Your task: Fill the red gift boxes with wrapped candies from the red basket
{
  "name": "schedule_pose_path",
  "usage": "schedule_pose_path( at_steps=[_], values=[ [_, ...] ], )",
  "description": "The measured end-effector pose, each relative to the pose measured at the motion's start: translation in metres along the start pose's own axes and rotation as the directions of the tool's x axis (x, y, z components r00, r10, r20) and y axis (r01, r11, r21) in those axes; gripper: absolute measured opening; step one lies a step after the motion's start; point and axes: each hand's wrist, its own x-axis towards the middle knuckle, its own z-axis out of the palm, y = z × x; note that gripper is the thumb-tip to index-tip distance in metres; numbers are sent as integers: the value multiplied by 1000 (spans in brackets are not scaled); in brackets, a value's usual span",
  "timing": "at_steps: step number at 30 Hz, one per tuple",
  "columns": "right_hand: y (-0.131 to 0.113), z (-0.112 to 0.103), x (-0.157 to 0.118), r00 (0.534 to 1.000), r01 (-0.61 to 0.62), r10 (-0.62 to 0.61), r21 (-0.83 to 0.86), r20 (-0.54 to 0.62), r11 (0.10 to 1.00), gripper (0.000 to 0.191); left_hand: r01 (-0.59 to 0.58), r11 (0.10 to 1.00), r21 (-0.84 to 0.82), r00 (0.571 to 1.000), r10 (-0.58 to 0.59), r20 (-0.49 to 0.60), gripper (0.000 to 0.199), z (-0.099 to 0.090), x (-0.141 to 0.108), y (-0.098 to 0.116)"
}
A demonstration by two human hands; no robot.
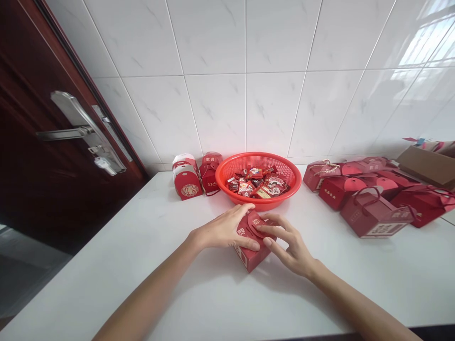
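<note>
A small red box (251, 259) with pale lettering and a rounded top flap sits on the white table, just in front of a red plastic basket (263, 203). My left hand (227, 230) grips the box from its left side, the thumb lying along the near top edge. On the right side, my right hand (289, 244) rests its fingertips on the round flap, fingers bent and slightly apart. Wrapped sweets (258, 182) in mostly red wrappers lie in the basket.
Several red gift boxes (369, 213) stand at the right, beside an open cardboard box (426, 166). More red boxes (188, 187) stand left of the basket. A tiled wall (213, 109) rises behind the table (142, 246); a dark door (28, 118) is at the left.
</note>
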Motion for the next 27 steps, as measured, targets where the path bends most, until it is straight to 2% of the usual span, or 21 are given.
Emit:
schedule_pose_path(
  at_steps=[6, 11, 15, 21, 27],
  values=[
    [2, 3, 0, 1000, -21, 21, -2, 8, 1000, 26, -35, 999, 5, 999, 35, 0, 93, 6, 5, -1],
    [2, -1, 0, 997, -66, 66, 7, 50, 998, 29, -118, 993, -28, 993, 117, -34, 55, 17, 11, -1],
    [3, -4, -1, 995, -74, 74, 0, 71, 997, 38, -176, 980, -95, 976, 162, -142, 31, 28, 13, -2],
    [6, -5, -1, 993, -67, 70, -35, 96, 997, 57, -63, 967, -248, 963, -6, -270, 29, 46, 16, -2],
    [0, -8, 2, 984, -73, 80, -52, 157, 996, 62, -20, 852, -523, 949, -147, -277, 30, 57, 19, -2]
  ],
)
